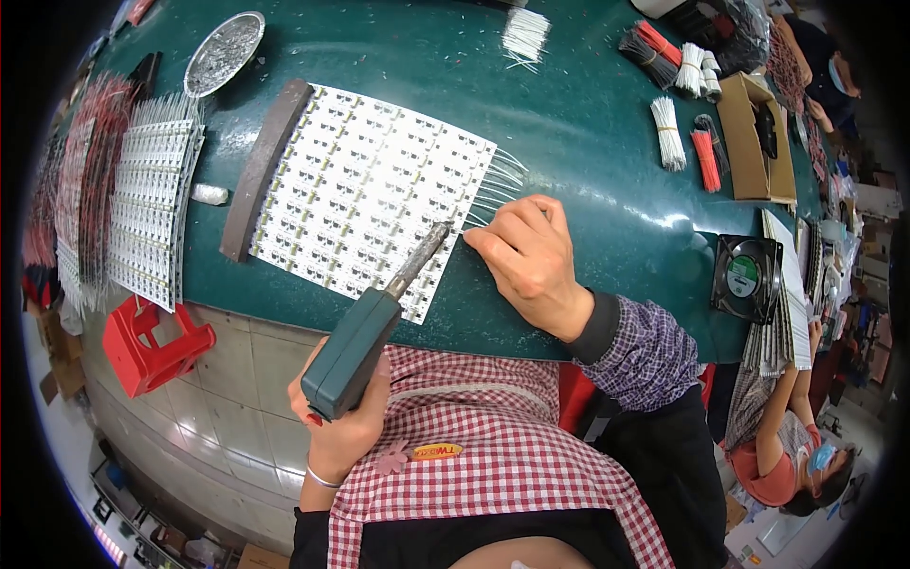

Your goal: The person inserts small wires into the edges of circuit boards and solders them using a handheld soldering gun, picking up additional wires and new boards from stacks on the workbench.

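Note:
A white circuit board panel [365, 180] with rows of small components lies on the green table. My left hand [349, 417] is closed round the handle of a dark green soldering gun [353, 353]. The gun's metal tip reaches the panel's right edge. My right hand [531, 256] pinches a thin white wire [466, 229] there, close beside the tip; whether the tip touches the wire, I cannot tell. Above my right hand, several white wires [502, 175] stick out from the same edge. A dark brown bar [267, 171] lies along the panel's left edge.
At left stand wired panels [156, 204], with a metal bowl [225, 55] behind. Wire bundles [668, 133], a cardboard box [758, 142] and a black fan [747, 278] are at right. A red stool [156, 346] stands below. Two people [782, 455] sit along the right.

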`<state>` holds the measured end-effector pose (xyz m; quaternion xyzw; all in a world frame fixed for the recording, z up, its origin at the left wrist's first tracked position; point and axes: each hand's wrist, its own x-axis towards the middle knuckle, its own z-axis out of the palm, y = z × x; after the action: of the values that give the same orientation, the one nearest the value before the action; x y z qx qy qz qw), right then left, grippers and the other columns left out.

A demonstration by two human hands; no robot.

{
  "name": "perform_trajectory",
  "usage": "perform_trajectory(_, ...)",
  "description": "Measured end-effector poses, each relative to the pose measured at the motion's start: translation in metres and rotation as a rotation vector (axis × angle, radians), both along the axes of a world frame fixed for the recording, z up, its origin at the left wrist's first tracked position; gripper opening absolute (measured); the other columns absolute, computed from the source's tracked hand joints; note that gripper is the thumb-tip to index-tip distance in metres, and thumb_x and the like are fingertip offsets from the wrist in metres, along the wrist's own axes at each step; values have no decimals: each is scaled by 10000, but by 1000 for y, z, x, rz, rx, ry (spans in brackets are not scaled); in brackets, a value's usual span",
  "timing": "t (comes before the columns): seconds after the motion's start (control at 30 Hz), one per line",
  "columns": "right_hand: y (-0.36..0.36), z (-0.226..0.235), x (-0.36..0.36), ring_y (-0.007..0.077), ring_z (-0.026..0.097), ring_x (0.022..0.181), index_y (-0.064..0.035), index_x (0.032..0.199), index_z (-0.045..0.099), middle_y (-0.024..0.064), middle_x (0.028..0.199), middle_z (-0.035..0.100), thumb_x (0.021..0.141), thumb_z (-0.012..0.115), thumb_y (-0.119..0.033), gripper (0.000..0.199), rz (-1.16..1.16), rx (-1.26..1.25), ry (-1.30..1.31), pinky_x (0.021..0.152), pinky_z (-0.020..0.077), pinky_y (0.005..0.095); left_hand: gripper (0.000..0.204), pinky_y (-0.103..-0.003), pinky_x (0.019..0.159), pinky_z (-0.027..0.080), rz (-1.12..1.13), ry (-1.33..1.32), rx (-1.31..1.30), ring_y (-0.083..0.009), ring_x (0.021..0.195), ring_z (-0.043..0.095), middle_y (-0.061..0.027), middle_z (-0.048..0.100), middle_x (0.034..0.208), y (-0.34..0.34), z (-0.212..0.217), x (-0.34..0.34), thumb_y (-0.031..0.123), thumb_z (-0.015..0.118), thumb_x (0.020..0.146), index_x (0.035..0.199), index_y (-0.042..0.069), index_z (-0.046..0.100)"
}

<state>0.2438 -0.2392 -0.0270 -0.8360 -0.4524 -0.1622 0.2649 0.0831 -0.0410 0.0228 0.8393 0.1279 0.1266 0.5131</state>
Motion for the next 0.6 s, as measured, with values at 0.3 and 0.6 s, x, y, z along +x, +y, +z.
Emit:
perform_trajectory(0.3,0,-2,0,201,557,795,-65,881,625,24,754,511,722,641,-12,169,-6,25,10,796,428,371,115,-270,549,471,-27,-35,53,-155,617,606,-92,630,772,-1,-5,0,-64,684,726,834,-40,654)
perform_trajectory(0.6,1,1,0,210,567,752,-66,883,653,22,745,544,675,707,16,230,-15,28,15,767,443,360,114,-274,548,471,-9,31,20,-160,610,608,-94,630,776,-2,0,-2,-61,682,726,836,-40,656)
